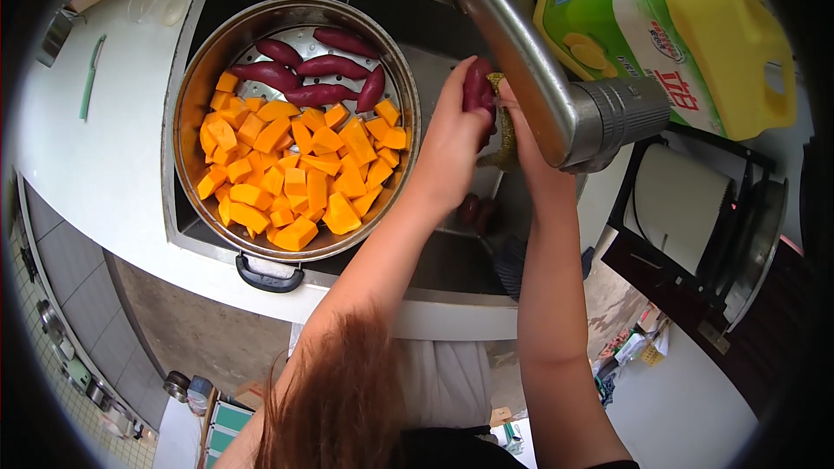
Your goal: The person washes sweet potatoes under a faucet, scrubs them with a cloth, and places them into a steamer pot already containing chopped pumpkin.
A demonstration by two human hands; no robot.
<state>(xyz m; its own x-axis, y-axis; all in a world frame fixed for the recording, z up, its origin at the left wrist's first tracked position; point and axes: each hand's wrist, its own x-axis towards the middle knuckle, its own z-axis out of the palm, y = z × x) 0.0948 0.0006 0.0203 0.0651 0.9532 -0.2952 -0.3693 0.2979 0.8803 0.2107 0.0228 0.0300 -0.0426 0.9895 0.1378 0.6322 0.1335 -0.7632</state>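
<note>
Over the sink, my left hand (451, 133) grips a purple-skinned sweet potato (479, 81). My right hand (526, 140), partly hidden behind the faucet, holds a greenish-gold scouring cloth (506, 127) against its side. To the left, a large steel steamer pot (412, 88) rests over the sink. Several purple sweet potatoes (332, 67) lie at its far side on a perforated steel plate (296, 34). Orange pumpkin chunks (296, 179) fill the near part. Lower in the sink, below my hands, are more dark sweet potatoes (472, 210), partly in shadow.
The steel faucet (515, 32) arches close over my right hand. A yellow detergent jug (730, 32) stands at the right, above a black rack (684, 202). A green-handled peeler or knife (91, 81) lies on the white counter (117, 150). Dark cloth (511, 264) hangs near the sink's front.
</note>
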